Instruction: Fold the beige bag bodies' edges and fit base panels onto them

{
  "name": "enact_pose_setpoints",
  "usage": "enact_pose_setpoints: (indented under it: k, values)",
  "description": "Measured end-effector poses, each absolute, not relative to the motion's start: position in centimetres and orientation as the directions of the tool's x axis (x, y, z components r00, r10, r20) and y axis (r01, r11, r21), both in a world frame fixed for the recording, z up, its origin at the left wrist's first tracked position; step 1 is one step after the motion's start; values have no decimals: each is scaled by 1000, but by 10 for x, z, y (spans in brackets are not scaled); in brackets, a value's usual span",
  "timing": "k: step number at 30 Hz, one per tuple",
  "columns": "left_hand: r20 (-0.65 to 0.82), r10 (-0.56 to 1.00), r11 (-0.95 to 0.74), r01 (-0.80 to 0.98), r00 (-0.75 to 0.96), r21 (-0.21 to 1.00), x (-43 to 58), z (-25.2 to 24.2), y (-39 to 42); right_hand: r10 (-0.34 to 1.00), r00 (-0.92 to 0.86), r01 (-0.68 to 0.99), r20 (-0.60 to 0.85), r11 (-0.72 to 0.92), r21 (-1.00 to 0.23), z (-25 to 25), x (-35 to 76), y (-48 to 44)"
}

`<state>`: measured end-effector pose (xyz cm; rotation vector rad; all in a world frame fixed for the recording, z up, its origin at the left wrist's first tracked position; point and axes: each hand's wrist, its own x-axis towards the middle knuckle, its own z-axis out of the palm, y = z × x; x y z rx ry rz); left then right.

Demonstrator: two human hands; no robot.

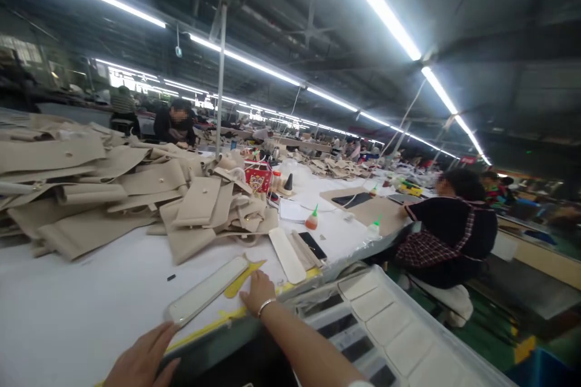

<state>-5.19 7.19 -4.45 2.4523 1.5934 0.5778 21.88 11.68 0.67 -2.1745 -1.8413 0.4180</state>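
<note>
My right hand (258, 291) rests on the white table's front edge, a bracelet on its wrist, fingers curled down beside a yellow flat piece (242, 278). I cannot see anything in it. My left hand (143, 358) lies at the table edge with fingers stretched flat, just below the near end of a long pale rounded panel (206, 290). A second pale panel (287, 254) and a dark phone (312, 245) lie a little to the right.
A big heap of beige bag pieces (113, 193) covers the left of the table (91, 308). Glue bottles (311, 218) and a red box (258, 176) stand further back. A seated person in dark clothes (447, 233) works at right. A clear bin of white pads (394, 338) sits below.
</note>
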Motion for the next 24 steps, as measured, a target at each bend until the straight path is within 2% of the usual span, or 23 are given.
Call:
enact_pose_setpoints:
  k: [3,5,9,13,16,19,22,24]
  values:
    - [23,937,-344,907,349,244,-9,-45,125,981,193,930,34,-172,-326,-10,226,145]
    - [-32,948,-306,932,318,193,11,-48,151,980,181,947,78,-152,-283,-23,227,158]
    - [-29,968,-246,961,251,127,21,-50,178,992,114,970,50,-100,-221,-41,232,180]
    - [-39,982,-183,982,184,46,11,-47,186,998,34,971,-51,-46,-234,-47,239,189]
    - [-17,986,-165,986,165,25,11,-48,184,993,-91,968,-82,69,-243,-44,247,178]
    - [11,968,-249,963,249,100,31,-48,176,968,-243,946,-56,224,-233,-36,260,154]
    - [-50,927,-336,884,371,324,68,-42,166,946,-323,929,-25,312,-198,-27,269,128]
    - [-115,932,-252,841,344,478,95,-35,161,945,-325,932,-19,317,-174,-24,268,113]
